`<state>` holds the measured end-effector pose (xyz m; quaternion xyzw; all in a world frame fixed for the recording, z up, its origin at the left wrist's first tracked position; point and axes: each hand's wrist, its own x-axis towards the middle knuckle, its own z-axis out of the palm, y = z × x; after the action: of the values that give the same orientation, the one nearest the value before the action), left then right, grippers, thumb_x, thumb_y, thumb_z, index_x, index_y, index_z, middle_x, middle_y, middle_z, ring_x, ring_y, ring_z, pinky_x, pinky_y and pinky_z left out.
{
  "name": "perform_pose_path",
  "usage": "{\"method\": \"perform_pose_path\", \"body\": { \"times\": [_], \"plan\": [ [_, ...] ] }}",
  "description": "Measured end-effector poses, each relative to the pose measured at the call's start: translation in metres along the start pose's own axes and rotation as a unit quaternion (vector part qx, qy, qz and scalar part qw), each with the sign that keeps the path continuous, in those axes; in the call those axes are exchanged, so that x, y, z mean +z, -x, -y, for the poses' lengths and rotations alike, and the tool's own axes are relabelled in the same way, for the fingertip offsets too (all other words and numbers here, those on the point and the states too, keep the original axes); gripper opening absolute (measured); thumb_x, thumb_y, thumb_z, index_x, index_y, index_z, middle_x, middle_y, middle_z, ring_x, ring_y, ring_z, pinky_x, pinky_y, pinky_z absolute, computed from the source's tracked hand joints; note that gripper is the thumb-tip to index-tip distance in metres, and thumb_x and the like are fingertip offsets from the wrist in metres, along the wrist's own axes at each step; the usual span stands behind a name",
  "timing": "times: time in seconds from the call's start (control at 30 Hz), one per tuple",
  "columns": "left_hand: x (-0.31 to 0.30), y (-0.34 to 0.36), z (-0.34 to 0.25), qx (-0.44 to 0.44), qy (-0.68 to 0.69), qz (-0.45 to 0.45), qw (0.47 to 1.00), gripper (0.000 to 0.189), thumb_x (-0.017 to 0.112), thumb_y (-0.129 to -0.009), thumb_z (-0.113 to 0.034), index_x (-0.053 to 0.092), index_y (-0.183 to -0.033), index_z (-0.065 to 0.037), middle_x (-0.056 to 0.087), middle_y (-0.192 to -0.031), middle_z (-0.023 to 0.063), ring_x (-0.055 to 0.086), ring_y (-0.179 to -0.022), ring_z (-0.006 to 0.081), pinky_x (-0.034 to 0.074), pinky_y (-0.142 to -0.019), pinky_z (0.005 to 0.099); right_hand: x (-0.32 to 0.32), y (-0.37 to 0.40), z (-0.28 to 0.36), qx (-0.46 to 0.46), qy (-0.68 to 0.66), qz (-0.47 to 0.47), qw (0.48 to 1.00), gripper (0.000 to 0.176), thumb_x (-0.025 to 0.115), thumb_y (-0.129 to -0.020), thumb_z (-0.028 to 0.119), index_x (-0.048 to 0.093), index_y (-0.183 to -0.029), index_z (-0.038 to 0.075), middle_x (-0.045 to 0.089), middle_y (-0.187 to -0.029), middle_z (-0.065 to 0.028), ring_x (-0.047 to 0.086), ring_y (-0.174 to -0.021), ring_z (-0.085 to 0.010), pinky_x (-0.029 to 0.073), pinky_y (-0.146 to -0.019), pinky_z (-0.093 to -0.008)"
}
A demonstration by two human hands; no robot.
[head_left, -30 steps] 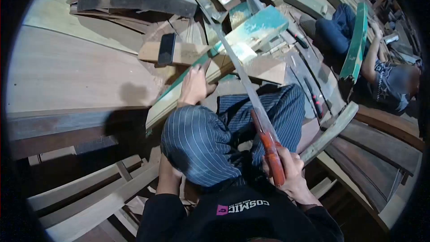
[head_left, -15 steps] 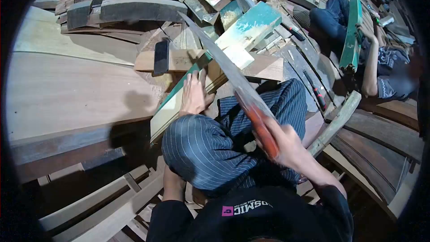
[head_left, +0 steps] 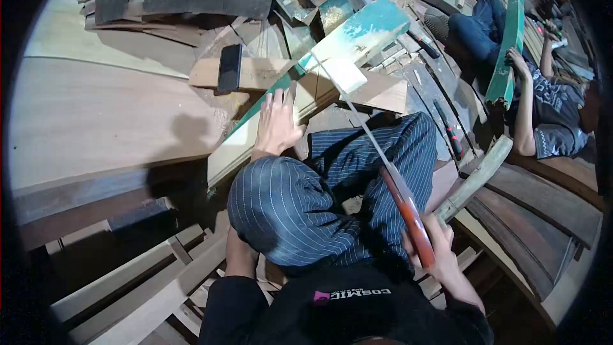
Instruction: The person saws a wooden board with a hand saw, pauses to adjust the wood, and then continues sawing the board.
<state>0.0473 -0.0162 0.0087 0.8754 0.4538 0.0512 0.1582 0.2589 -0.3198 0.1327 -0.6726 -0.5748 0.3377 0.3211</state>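
Note:
My right hand (head_left: 437,246) is wrapped round the orange-red handle of a handsaw (head_left: 367,131). The saw's thin blade points up and left, its tip by the white and turquoise painted block. My left hand (head_left: 278,121) lies with fingers stretched over a pale, green-edged wooden board (head_left: 239,149), beside my striped knee. Under the board's far end runs a crosswise wooden beam (head_left: 265,73), with a dark phone (head_left: 230,68) resting on its left part.
Large flat planks (head_left: 102,121) fill the left side. Stacked curved timbers (head_left: 207,0) stand at the back. A co-worker (head_left: 543,96) at the right holds a green beam (head_left: 508,51). A red-and-black tool (head_left: 449,129) lies right of my knees, near a rough stick (head_left: 479,176).
My right hand has moved down and to the right with the saw, and the blade now shows nearly edge-on. My left hand stays on the board. The co-worker's green beam has shifted slightly.

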Motion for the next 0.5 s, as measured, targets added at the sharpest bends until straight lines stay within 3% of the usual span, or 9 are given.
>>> {"method": "perform_pose_path", "body": {
  "times": [0.03, 0.1, 0.13, 0.2, 0.23, 0.33, 0.4, 0.47, 0.5],
  "plan": [
    [0.004, 0.007, 0.0, 0.004, -0.019, -0.014, 1.0, 0.092, 0.077, -0.072, -0.019, 0.032, -0.151, 0.0, 0.046, -0.135, 0.0279, 0.044, -0.126, 0.0439, 0.038, -0.109, 0.0489, 0.006, -0.015, -0.001, -0.007, 0.027, -0.012, 1.0, 0.043, 0.08, -0.074, 0.013, 0.059, -0.111, 0.006, 0.063, -0.085, -0.012, 0.063, -0.071, -0.0338, 0.047, -0.066, -0.038],
    [0.04, 0.014, 0.017, 0.029, -0.091, -0.105, 0.99, 0.095, 0.076, -0.072, -0.019, 0.029, -0.153, -0.001, 0.038, -0.146, 0.0282, 0.038, -0.134, 0.0443, 0.032, -0.116, 0.0504, 0.026, -0.069, -0.006, -0.071, -0.044, -0.035, 0.996, 0.038, 0.079, -0.077, 0.011, 0.057, -0.107, 0.006, 0.063, -0.085, -0.013, 0.062, -0.068, -0.0354, 0.046, -0.062, -0.0398],
    [0.013, 0.009, 0.008, 0.024, 0.002, -0.036, 0.999, 0.096, 0.076, -0.069, -0.02, 0.031, -0.152, -0.002, 0.039, -0.146, 0.028, 0.036, -0.136, 0.0451, 0.033, -0.115, 0.0502, 0.036, -0.096, -0.009, -0.114, -0.063, -0.065, 0.989, 0.034, 0.077, -0.079, 0.009, 0.056, -0.105, 0.006, 0.063, -0.084, -0.0134, 0.062, -0.065, -0.036, 0.046, -0.06, -0.0407],
    [0.003, 0.004, 0.001, 0.008, 0.01, -0.05, 0.999, 0.097, 0.081, -0.065, -0.022, 0.038, -0.149, -0.001, 0.046, -0.138, 0.0259, 0.044, -0.128, 0.0436, 0.038, -0.11, 0.0488, 0.045, -0.127, -0.011, -0.152, -0.028, -0.134, 0.979, 0.027, 0.074, -0.085, 0.009, 0.056, -0.104, 0.005, 0.061, -0.078, -0.0136, 0.062, -0.061, -0.0347, 0.047, -0.057, -0.0409],
    [-0.001, 0.003, 0.001, -0.014, -0.007, -0.013, 1.0, 0.097, 0.081, -0.065, -0.023, 0.037, -0.148, 0.0, 0.05, -0.131, 0.0248, 0.048, -0.121, 0.0433, 0.041, -0.107, 0.0482, 0.042, -0.13, -0.005, -0.13, -0.043, -0.144, 0.98, 0.024, 0.073, -0.087, 0.01, 0.056, -0.103, 0.006, 0.06, -0.075, -0.0137, 0.062, -0.059, -0.0342, 0.047, -0.056, -0.0399],
    [0.002, 0.009, 0.001, -0.018, -0.044, -0.025, 0.999, 0.086, 0.075, -0.068, -0.018, 0.042, -0.145, 0.0, 0.052, -0.127, 0.0246, 0.049, -0.122, 0.0421, 0.042, -0.106, 0.0476, 0.03, -0.098, 0.005, -0.105, -0.08, -0.136, 0.982, 0.022, 0.073, -0.088, 0.013, 0.057, -0.101, 0.007, 0.059, -0.069, -0.0137, 0.062, -0.056, -0.0329, 0.046, -0.051, -0.0373],
    [-0.007, 0.008, -0.002, -0.014, 0.008, -0.016, 1.0, 0.082, 0.07, -0.069, -0.017, 0.043, -0.145, 0.001, 0.053, -0.126, 0.0255, 0.049, -0.124, 0.043, 0.041, -0.107, 0.0488, 0.027, -0.062, -0.007, -0.092, -0.06, -0.117, 0.987, 0.023, 0.074, -0.088, 0.013, 0.058, -0.102, 0.007, 0.059, -0.067, -0.0133, 0.062, -0.055, -0.0322, 0.046, -0.05, -0.0364],
    [-0.003, 0.006, 0.001, -0.017, 0.007, -0.017, 1.0, 0.083, 0.068, -0.068, -0.018, 0.043, -0.144, 0.001, 0.054, -0.126, 0.0258, 0.05, -0.123, 0.0432, 0.041, -0.106, 0.0496, 0.029, -0.013, -0.005, -0.042, -0.01, -0.143, 0.989, 0.024, 0.072, -0.089, 0.014, 0.061, -0.109, 0.007, 0.065, -0.073, -0.0168, 0.066, -0.066, -0.0354, 0.047, -0.057, -0.0454],
    [-0.005, 0.006, 0.0, -0.018, 0.008, -0.014, 1.0, 0.083, 0.068, -0.068, -0.018, 0.043, -0.145, 0.001, 0.054, -0.126, 0.0257, 0.05, -0.123, 0.0432, 0.041, -0.107, 0.0493, 0.023, -0.004, -0.002, -0.015, -0.042, -0.129, 0.991, 0.025, 0.072, -0.089, 0.015, 0.061, -0.11, 0.007, 0.065, -0.074, -0.0165, 0.065, -0.066, -0.0345, 0.046, -0.057, -0.0453]
  ]
}}
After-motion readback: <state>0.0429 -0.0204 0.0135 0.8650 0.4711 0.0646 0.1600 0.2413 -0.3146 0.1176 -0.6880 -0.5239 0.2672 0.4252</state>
